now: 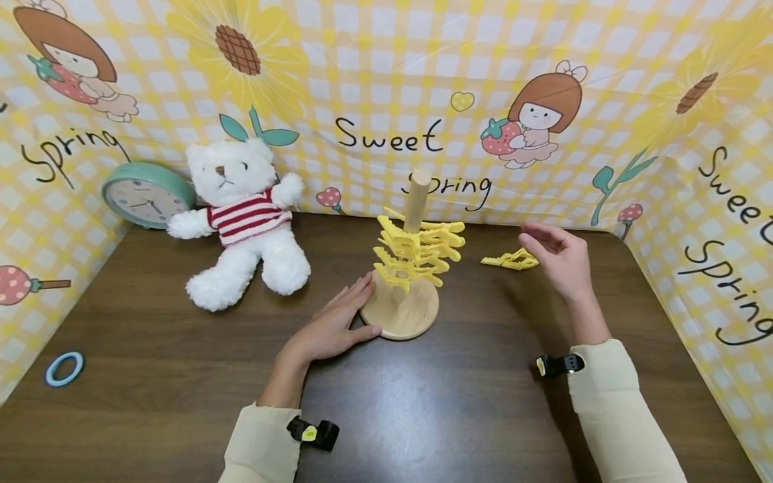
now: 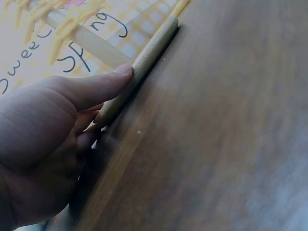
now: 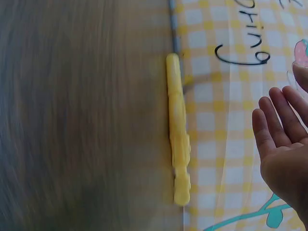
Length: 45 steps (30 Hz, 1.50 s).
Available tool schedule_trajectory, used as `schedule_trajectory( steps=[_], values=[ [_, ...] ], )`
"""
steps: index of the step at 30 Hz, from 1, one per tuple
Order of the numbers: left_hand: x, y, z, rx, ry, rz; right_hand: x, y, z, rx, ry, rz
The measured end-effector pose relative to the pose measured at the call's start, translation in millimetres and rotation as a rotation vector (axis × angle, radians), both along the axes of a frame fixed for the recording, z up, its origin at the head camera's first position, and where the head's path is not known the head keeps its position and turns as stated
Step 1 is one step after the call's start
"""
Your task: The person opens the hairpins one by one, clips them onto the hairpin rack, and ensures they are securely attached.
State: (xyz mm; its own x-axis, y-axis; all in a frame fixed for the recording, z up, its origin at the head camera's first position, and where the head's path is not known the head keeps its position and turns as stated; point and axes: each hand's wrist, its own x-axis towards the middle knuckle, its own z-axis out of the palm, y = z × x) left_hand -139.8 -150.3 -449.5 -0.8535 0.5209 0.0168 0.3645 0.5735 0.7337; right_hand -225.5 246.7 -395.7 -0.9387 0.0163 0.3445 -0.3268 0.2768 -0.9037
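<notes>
A wooden stand with a round base (image 1: pixel 410 318) and an upright post (image 1: pixel 417 201) is in the middle of the table. Several thin yellow plastic pieces (image 1: pixel 413 251) with arm-like ends are stacked around the post. My left hand (image 1: pixel 329 329) holds the base's left edge, its thumb at the front and its fingers farther back; the left wrist view shows the thumb (image 2: pixel 103 89) on the rim. My right hand (image 1: pixel 561 261) is raised at the right, holding nothing. Just left of it, a loose yellow piece (image 1: pixel 512 259) lies on the table, also seen lengthwise as a yellow piece (image 3: pixel 178 130) in the right wrist view.
A white teddy bear (image 1: pixel 250 218) in a striped shirt sits at the back left, beside a green round clock (image 1: pixel 147 194). A light blue ring (image 1: pixel 64 369) lies near the left edge. Patterned yellow cloth (image 1: pixel 386 80) stands around the brown table (image 1: pixel 181 362).
</notes>
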Motion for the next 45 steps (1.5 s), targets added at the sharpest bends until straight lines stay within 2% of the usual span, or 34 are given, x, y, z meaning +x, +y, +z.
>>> schedule_trajectory(
  steps=[9, 17, 22, 28, 34, 39, 45],
  values=[
    [-0.4, 0.2, 0.3, 0.001, -0.003, 0.004, -1.8, 22, 5.0, 0.084, -0.139, -0.019],
    [2.0, 1.4, -0.1, -0.006, -0.014, 0.007, -10.1, 46, -7.6, 0.13, -0.218, -0.04],
    [2.3, 1.2, -0.3, 0.0, -0.02, 0.009, -13.5, 58, -6.8, 0.228, -0.263, -0.014],
    [0.8, 0.5, 0.8, 0.001, -0.011, 0.005, -17.4, 71, -10.8, 0.363, -0.364, 0.044],
    [0.2, 0.1, -0.4, 0.003, -0.001, -0.006, -18.6, 79, -20.8, 0.424, -0.424, 0.076],
    [0.3, 0.0, 0.0, 0.006, -0.005, -0.005, -21.8, 82, -26.6, 0.449, -0.456, 0.106],
    [0.2, -0.3, 0.2, 0.009, -0.005, -0.001, -24.9, 83, -31.1, 0.455, -0.428, 0.091]
  ],
)
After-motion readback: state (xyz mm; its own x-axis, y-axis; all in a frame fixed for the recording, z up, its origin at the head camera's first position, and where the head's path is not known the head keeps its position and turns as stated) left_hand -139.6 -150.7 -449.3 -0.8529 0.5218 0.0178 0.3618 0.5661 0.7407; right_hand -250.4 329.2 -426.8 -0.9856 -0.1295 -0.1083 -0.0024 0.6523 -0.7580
